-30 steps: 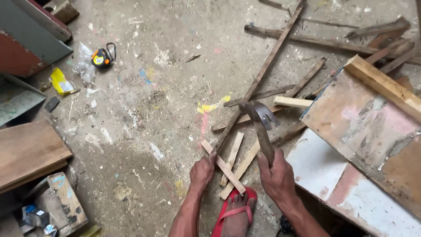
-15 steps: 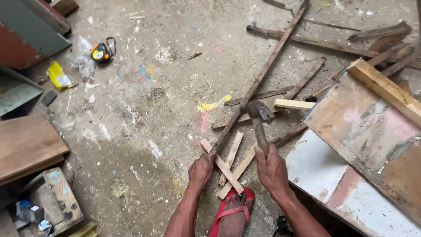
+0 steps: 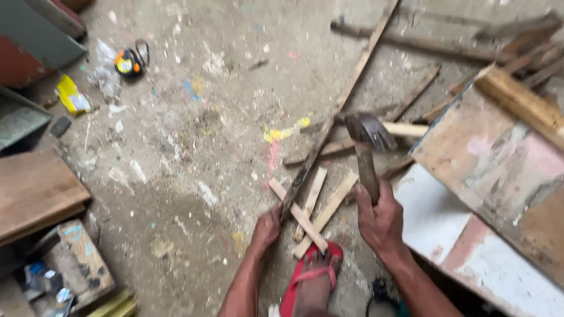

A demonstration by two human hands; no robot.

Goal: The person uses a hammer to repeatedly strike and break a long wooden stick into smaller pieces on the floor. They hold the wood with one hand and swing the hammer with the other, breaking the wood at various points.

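Right hand (image 3: 382, 220) clenched — left hand (image 3: 267, 228) seemingly gripping

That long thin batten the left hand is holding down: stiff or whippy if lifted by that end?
Probably whippy: the batten is long and thin, gripped only at its near end by the left hand. Likely light. It looks rough and weathered, so unlikely to slip.

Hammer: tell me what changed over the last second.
The right hand brought the hammer down a little, then raised it again; it kept its grip on the handle throughout. The left hand stayed on the long slat, and the foot in the red sandal stayed on the short slats.
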